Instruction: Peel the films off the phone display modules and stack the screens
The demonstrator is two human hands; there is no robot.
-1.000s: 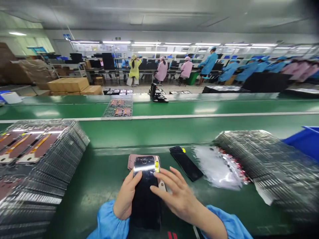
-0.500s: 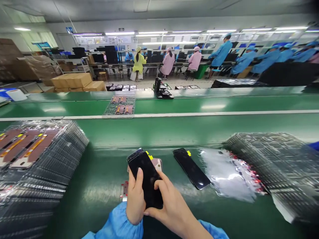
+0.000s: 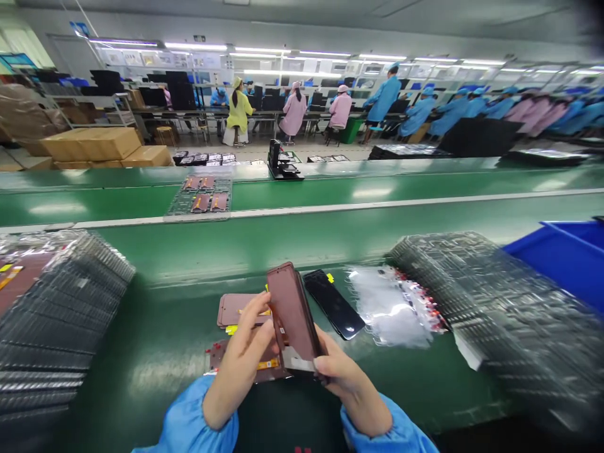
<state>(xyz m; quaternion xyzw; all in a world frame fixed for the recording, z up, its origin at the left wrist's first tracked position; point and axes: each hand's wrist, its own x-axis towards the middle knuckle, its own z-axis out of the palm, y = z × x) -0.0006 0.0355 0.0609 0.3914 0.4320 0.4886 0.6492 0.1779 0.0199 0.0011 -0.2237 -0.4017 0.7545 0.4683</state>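
Observation:
Both my hands hold a phone screen panel (image 3: 293, 314) above the green bench, its brown-pink back turned toward me. My left hand (image 3: 245, 355) grips its left edge with fingers curled. From below, at the lower right corner, my right hand (image 3: 340, 376) pinches it. Under the hands lie two more brown panels, one flat (image 3: 236, 308) and one with a yellow ribbon (image 3: 264, 365). A black screen (image 3: 334, 303) with a yellow tab rests just to the right.
Stacks of clear plastic trays stand at left (image 3: 61, 302) and right (image 3: 495, 302). Loose clear film bags (image 3: 391, 302) lie beside the black screen. A blue bin (image 3: 561, 251) is at far right. A tray of panels (image 3: 201, 198) sits on the conveyor. Workers sit at distant benches.
The panel has been flipped from its black glass face to its brown back and raised more upright. Two brown panels beneath it are now uncovered. The camera has shifted to the right.

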